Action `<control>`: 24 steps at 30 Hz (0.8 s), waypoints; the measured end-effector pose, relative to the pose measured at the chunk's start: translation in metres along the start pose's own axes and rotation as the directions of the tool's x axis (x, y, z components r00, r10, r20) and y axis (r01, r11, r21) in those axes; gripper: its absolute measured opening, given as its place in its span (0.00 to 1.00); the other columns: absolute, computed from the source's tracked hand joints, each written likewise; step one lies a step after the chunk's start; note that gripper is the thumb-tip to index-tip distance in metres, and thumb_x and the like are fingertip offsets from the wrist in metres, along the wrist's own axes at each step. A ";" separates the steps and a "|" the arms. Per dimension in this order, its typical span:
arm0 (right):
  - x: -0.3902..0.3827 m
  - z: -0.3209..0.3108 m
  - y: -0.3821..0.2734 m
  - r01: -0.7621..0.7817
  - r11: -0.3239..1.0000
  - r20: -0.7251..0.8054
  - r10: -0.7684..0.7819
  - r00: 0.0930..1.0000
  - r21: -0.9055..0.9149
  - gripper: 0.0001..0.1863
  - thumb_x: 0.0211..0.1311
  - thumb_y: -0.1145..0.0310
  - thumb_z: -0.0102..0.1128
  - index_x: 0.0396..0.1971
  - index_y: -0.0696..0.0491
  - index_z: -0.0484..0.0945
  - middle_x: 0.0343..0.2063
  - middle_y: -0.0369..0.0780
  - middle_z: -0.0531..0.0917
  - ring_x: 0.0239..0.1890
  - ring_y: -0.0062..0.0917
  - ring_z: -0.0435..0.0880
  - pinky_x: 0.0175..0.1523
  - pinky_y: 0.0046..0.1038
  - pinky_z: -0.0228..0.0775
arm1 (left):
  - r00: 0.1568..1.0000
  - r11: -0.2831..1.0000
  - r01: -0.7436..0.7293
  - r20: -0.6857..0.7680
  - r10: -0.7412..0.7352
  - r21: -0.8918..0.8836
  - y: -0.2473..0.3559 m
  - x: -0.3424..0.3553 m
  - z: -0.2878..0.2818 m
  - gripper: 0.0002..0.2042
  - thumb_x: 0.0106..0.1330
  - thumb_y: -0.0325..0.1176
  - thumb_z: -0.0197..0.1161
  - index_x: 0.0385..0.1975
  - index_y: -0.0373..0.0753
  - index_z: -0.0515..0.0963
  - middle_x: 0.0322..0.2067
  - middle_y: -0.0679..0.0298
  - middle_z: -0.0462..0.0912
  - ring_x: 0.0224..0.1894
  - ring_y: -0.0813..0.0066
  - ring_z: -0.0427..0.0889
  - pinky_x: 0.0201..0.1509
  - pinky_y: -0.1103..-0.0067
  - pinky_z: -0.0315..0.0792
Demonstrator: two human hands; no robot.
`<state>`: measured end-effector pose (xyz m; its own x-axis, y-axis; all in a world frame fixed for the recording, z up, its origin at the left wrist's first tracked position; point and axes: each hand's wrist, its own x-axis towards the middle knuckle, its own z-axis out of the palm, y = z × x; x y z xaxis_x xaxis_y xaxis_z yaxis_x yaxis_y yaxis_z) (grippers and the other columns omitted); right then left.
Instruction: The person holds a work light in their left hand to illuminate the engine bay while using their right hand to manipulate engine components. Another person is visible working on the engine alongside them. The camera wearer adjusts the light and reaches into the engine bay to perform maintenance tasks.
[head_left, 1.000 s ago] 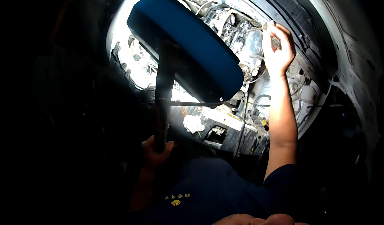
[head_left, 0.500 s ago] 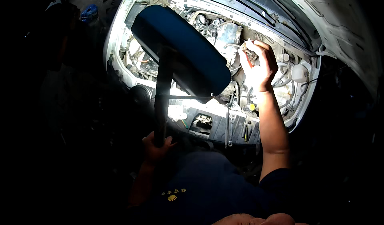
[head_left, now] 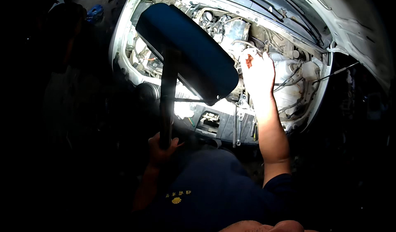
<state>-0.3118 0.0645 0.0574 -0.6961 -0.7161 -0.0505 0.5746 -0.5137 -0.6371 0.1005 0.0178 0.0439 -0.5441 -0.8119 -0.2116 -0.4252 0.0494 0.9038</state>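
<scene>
Blue-backed lamp [head_left: 189,50] tilts over the engine [head_left: 236,30], its handle [head_left: 168,87] wrapped by the closed left hand [head_left: 160,152]. The right hand [head_left: 261,73] hovers there, fingers half curled; whether it grips anything, I cannot tell. Lighting and reaching in seem the step; next probably needs steady light.

The left hand [head_left: 163,150] grips the black handle [head_left: 167,104] of a long dark-blue housing [head_left: 194,44], which slants across the brightly lit engine bay [head_left: 288,93]. The right hand [head_left: 260,73] is over the bay, fingers bent toward the thumb; glare hides whether it holds anything. A wrench [head_left: 239,133] lies on the black front panel [head_left: 226,129]; the white hood [head_left: 350,23] stands open at upper right.
</scene>
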 end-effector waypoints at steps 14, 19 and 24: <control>-0.019 -0.107 0.061 -0.189 0.981 -0.316 0.195 0.928 0.051 0.12 0.80 0.62 0.58 0.46 0.57 0.80 0.41 0.47 0.89 0.41 0.31 0.90 0.47 0.33 0.85 | 0.920 0.887 0.269 -0.173 -0.352 -0.374 -0.064 0.021 -0.055 0.12 0.66 0.33 0.75 0.29 0.41 0.76 0.19 0.72 0.75 0.20 0.85 0.75 0.24 0.82 0.72; -0.026 -0.123 0.090 -0.278 0.957 -0.451 0.211 0.867 -0.088 0.16 0.79 0.60 0.59 0.49 0.60 0.79 0.43 0.47 0.89 0.38 0.28 0.87 0.45 0.28 0.82 | 0.900 0.842 0.363 -0.082 -0.428 -0.399 -0.071 0.039 -0.065 0.12 0.66 0.33 0.75 0.27 0.41 0.76 0.19 0.72 0.76 0.20 0.85 0.75 0.25 0.82 0.72; -0.018 -0.121 0.108 -0.348 0.917 -0.487 0.216 0.846 -0.197 0.13 0.78 0.64 0.59 0.47 0.60 0.80 0.42 0.44 0.87 0.38 0.25 0.84 0.46 0.26 0.79 | 0.916 0.869 0.370 -0.029 -0.400 -0.328 -0.088 0.056 -0.061 0.11 0.64 0.30 0.75 0.27 0.41 0.76 0.20 0.73 0.77 0.23 0.86 0.76 0.28 0.83 0.72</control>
<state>-0.2893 0.0787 -0.1034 -0.6743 -0.4872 -0.5549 0.6840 -0.1290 -0.7180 0.1516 -0.0677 -0.0253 -0.3072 -0.7801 -0.5450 -0.3333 -0.4482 0.8294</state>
